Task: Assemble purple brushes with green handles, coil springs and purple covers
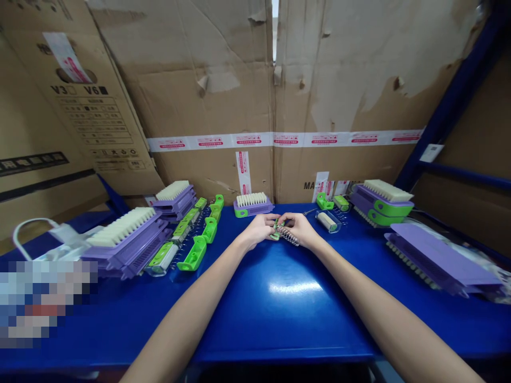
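Note:
Near the middle of the blue table, my left hand (pixel 257 232) is closed on a small green part (pixel 275 235). My right hand (pixel 300 230) meets it from the other side, its fingers closed on a metal coil spring (pixel 288 235) that slants down to the right from the green part. Fingertips of both hands nearly touch around these pieces. Just behind them lies a purple and green brush (pixel 252 205) with cream bristles facing up. To the right of my right hand sits a small clear-cased piece (pixel 328 222).
Purple brush bodies are stacked at left (pixel 128 239) and right (pixel 381 205). Bright green end pieces (pixel 194 254) and a row of small green-topped parts (pixel 181 230) stand left of my hands. Cardboard (pixel 207 106) walls the back; a blue post (pixel 443 117) rises at right.

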The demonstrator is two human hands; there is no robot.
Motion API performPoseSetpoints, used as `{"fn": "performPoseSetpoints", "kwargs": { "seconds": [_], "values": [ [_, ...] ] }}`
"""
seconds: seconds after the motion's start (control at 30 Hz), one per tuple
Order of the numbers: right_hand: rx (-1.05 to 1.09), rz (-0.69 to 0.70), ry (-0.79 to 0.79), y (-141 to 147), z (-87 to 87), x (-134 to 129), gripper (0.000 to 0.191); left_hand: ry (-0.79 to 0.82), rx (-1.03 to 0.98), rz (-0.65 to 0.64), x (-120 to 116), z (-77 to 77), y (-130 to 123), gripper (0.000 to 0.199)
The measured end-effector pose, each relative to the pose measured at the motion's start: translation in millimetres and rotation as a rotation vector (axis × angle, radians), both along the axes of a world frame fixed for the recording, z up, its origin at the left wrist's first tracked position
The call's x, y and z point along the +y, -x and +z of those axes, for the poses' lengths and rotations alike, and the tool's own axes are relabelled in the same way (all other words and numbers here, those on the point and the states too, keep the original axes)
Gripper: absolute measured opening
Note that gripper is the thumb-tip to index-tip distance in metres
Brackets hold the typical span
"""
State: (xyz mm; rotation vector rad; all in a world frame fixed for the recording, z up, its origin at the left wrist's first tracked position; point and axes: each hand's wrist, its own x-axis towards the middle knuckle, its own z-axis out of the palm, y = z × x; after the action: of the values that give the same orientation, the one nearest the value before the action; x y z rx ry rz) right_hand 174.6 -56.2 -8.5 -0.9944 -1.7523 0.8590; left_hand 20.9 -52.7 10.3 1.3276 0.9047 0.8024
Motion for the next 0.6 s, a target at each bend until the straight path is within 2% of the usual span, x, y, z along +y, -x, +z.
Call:
{"fn": "performPoseSetpoints", "kwargs": {
  "seconds": [0.2, 0.4, 0.6],
  "values": [
    [-0.001, 0.023, 0.044, -0.1, -1.5, 0.1, 0.015, 0.041, 0.038, 0.074, -2.8, 3.6, -1.8, 0.057],
    [-0.036, 0.026, 0.047, -3.5, -2.7, 0.9, 0.021, 0.085, -0.042, 0.035, -1.9, 4.8, 1.2, 0.038],
    [-0.038, 0.027, 0.056, -3.7, 0.4, -1.2, 0.023, 0.127, -0.097, 0.065, -0.7, 4.9, 2.4, 0.046]
  ]
}}
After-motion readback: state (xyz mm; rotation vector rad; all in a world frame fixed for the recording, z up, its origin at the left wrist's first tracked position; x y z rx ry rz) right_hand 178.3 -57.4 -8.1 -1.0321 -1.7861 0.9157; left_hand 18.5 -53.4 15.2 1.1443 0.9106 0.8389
